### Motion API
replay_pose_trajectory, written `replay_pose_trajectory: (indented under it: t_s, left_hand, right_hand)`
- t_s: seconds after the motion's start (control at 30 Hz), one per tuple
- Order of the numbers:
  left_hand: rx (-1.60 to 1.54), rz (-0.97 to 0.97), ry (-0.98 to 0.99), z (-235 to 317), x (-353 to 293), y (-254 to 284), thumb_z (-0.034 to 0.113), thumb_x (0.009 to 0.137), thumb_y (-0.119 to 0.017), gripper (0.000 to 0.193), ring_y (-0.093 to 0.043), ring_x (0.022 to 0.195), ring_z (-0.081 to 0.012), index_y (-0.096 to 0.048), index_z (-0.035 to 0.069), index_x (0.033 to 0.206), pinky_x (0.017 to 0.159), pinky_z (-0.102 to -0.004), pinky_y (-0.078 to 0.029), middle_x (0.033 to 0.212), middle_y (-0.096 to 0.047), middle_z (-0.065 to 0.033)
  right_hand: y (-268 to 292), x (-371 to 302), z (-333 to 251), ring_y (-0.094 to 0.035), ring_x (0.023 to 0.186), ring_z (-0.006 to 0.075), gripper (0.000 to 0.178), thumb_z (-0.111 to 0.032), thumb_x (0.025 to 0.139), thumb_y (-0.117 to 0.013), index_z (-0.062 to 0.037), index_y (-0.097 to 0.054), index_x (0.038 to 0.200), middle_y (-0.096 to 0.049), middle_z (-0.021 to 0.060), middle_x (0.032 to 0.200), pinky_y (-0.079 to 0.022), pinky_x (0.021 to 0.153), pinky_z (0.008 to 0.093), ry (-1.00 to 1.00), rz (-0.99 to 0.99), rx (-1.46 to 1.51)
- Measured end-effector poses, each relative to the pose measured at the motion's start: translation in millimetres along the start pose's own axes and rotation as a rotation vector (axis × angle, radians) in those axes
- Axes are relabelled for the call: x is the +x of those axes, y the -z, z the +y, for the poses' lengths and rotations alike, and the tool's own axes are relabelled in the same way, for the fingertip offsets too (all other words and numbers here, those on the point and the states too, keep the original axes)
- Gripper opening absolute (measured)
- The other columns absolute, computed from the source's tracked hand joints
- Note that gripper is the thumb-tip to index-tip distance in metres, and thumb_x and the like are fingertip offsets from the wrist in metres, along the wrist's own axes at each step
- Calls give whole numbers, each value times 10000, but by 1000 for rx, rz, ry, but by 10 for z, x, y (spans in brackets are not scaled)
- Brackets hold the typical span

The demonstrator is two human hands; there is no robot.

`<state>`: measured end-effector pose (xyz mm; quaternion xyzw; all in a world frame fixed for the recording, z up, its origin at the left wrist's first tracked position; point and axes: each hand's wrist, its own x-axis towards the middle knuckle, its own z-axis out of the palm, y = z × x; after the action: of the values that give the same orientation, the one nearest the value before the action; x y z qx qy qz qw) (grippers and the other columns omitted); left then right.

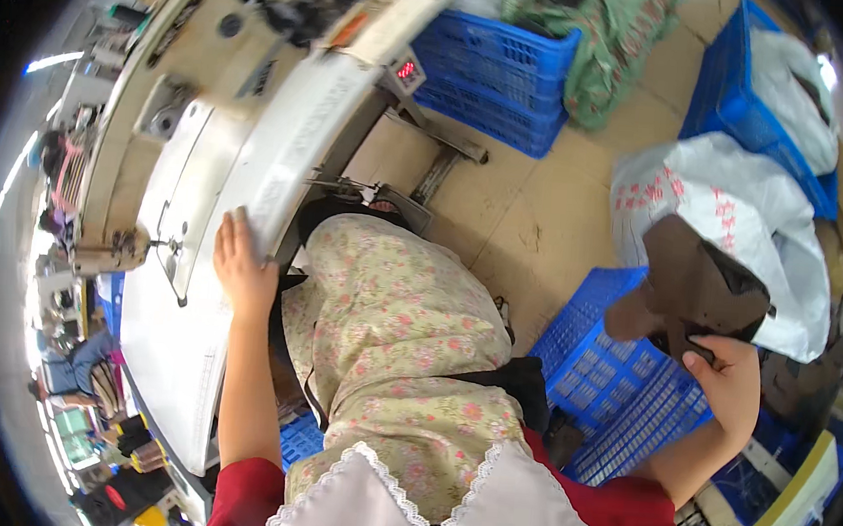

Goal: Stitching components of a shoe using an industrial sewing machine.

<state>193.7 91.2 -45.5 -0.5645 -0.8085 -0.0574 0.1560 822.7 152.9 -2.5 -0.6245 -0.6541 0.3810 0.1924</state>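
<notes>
Tan floor tiles (504,205) are seen between the seated person's floral apron (409,301) and the blue crates (493,73) at the top, and a strip of floor is left between those and the white sack (668,168) with red print. On the left, the white counter (176,353) is bounded by a long curved edge, beside which the lap is placed; its far part is taken up by a sewing machine (115,173). Close to that edge the left hand (245,265) is laid on the counter, fingers extended and held nearly together, thumb set apart, with nothing gripped. Well apart from it, out on the right, the brown fabric (699,278) is pinched at its lower edge between thumb and fingers of the right hand (729,382). In view, the sack and a slatted blue crate (583,333) are partly covered by the fabric; whether either is touched cannot be told. Some of the right hand's fingers are hidden behind the fabric, whose full outline is lost in folds. Another blue crate (732,80) is overlapped by the sack, the lap's underside is hidden, and the outer surroundings are bent and blurred toward the dark rim.
</notes>
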Motion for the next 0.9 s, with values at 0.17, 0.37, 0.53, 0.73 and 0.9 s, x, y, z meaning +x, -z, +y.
replay_pose_trajectory:
  t_s: [0.17, 0.37, 0.53, 0.73, 0.9]
  left_hand:
    - [-304, 120, -26, 171, -55, 248, 67, 737, -719, 740, -290, 1438, -416, -477, 96, 1436, 1170, -500, -261, 1541, -375, -193]
    - [-1473, -302, 99, 54, -440, 475, 373, 919, -663, 723, -167, 1505, -350, -382, 50, 1502, 1204, -442, -164, 1609, -247, -192]
    - [-2206, -204, 302, 1, -811, 616, 728, 798, -623, 1168, -167, 1505, -313, -113, 20, 1574, 1210, -432, -131, 1622, -180, -196]
    - [-2110, 111, 159, -66, -831, 686, 740, 675, -748, 1355, -230, 1482, -369, 20, 91, 1584, 1202, -525, -185, 1609, -182, -222]
    - [-1882, 8, 147, -260, -833, 726, 804, 522, -777, 1478, -201, 1482, -365, -100, -6, 1557, 1199, -453, -127, 1578, -226, -250]
  right_hand:
    - [-443, 564, -1182, -517, 522, 57, 252, -90, 800, -775, 13, -721, 1023, -666, 23, 721, -381, 469, 214, 97, -146, 394]
    - [-1973, 811, -1755, -448, 443, 66, 259, -185, 884, -741, -50, -661, 1090, -656, 46, 794, -338, 401, 226, 106, -598, 1273]
    - [-2726, 673, -1882, -523, 547, 73, 441, -313, 929, -686, -33, -559, 1244, -669, 38, 846, -415, 488, 248, -107, -980, 1482]
    - [-3157, 442, -1872, -660, 778, 236, 514, -329, 896, -678, -52, -522, 1300, -697, 48, 923, -535, 726, 382, 1048, -507, 158]
    - [-3302, 346, -1783, -676, 809, 257, 405, -305, 897, -667, -36, -598, 1193, -705, 96, 924, -534, 732, 411, 978, -838, 190]
